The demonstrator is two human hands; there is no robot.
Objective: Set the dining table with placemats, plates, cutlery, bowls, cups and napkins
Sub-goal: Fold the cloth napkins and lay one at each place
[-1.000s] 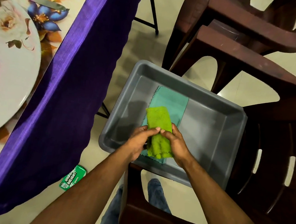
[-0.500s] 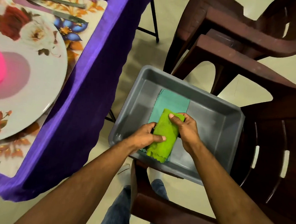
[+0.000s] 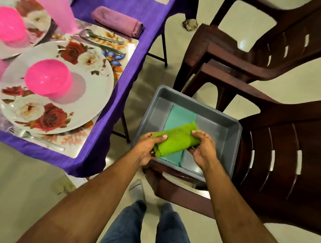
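While both hands pinch it, green napkin (image 3: 175, 140) spans left hand (image 3: 147, 148) to right hand (image 3: 204, 148), above grey tub (image 3: 219, 125).

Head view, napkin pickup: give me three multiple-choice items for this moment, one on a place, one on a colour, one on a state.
1. Where does the teal napkin lie?
A. flat in the grey tub
B. on the purple tablecloth
C. on the floor

2. What colour is the bowl on the nearest floral plate?
A. white
B. pink
C. green

3. How is the green napkin held?
A. left hand only
B. lying loose in the tub
C. rolled, gripped at each end by the left hand and right hand

Answers:
1 A, the teal cloth shows on the tub floor under the green roll.
2 B, a bright pink bowl stands on the plate.
3 C, the fingers of both hands curl round the roll's ends above the tub.
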